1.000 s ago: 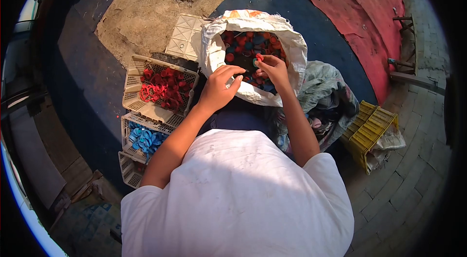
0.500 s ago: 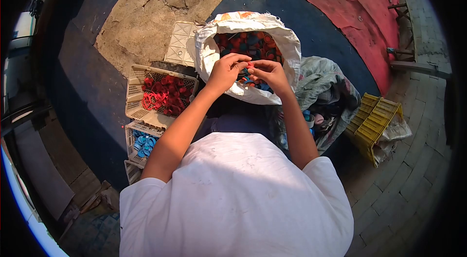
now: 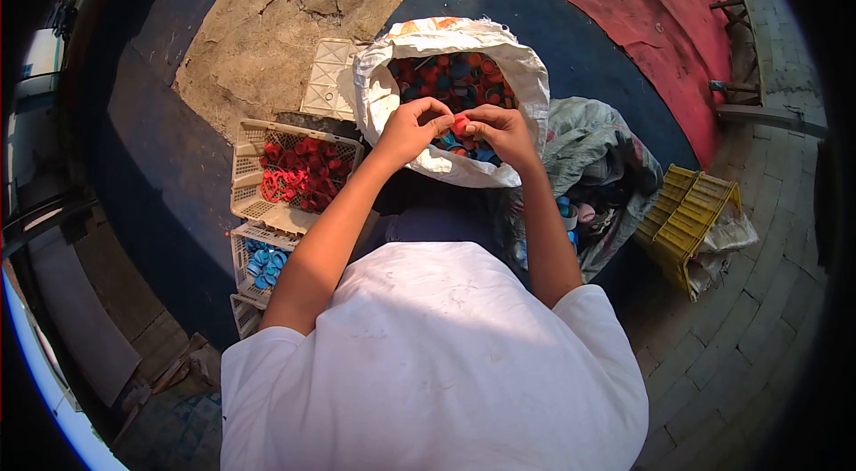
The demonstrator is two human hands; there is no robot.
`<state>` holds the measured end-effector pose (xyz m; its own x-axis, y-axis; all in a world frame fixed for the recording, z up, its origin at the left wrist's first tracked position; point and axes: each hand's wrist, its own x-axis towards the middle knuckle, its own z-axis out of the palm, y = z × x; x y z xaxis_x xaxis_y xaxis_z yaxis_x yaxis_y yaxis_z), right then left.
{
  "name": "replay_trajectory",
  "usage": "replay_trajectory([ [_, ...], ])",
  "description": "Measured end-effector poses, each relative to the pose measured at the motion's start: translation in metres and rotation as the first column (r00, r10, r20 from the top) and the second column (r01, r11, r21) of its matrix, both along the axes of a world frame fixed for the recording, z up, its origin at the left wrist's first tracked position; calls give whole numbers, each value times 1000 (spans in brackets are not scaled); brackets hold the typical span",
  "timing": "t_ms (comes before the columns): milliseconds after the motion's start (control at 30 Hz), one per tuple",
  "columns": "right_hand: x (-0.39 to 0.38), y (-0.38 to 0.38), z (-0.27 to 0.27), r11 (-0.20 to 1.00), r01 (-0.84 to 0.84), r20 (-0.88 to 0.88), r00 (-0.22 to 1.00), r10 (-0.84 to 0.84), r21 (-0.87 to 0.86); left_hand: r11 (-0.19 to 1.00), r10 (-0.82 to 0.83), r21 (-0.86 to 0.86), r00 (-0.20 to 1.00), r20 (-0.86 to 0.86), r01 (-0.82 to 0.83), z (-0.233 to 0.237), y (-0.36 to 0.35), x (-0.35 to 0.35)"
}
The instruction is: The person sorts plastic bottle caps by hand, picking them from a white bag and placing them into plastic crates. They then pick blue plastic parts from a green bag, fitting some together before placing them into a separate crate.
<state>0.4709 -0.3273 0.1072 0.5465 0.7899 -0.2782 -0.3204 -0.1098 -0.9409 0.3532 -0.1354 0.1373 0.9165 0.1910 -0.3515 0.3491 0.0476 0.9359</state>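
Note:
Between my two hands is a small red bottle cap (image 3: 460, 124), held over the mouth of a white woven sack (image 3: 374, 92). My left hand (image 3: 415, 128) pinches the cap from the left with thumb and forefinger. From the other side, my right hand (image 3: 502, 132) grips it too, its fingers bent around the edge. Inside the sack lies a heap of bottle caps (image 3: 459, 78), mostly red and orange with some blue and green.
To the left, a crate (image 3: 245, 163) holds red pieces, and a second crate (image 3: 239, 252) holds blue caps. A greyish sack (image 3: 571, 132) with mixed items stands right of the white one. Yellow crates (image 3: 691, 226) are further right. A flat cream crate piece (image 3: 330, 78) lies behind.
The hands have drawn slightly apart and the fingers have shifted, so more of the red cap shows between them. The right hand has rotated a little.

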Motion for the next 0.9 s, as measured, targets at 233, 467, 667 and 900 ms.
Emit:
replay_trajectory([
  [233, -8, -1, -2, 993, 113, -69, 992, -110, 44, 991, -26, -133, 999, -41, 20, 13, -2, 2],
  [467, -14, -3, -11, 943, 168, -403, 914, -40, 287, 934, -105, -352, 989, -108, 61, 16, -4, 4],
  [667, -16, -3, -7, 900, 170, -545, 834, 86, 401, 810, -45, -587, 994, -98, -21, 24, -18, -3],
  [900, -20, -8, 15, 927, 204, -523, 852, -10, 315, 907, -20, -422, 1000, 8, 21, 26, -26, -9],
])
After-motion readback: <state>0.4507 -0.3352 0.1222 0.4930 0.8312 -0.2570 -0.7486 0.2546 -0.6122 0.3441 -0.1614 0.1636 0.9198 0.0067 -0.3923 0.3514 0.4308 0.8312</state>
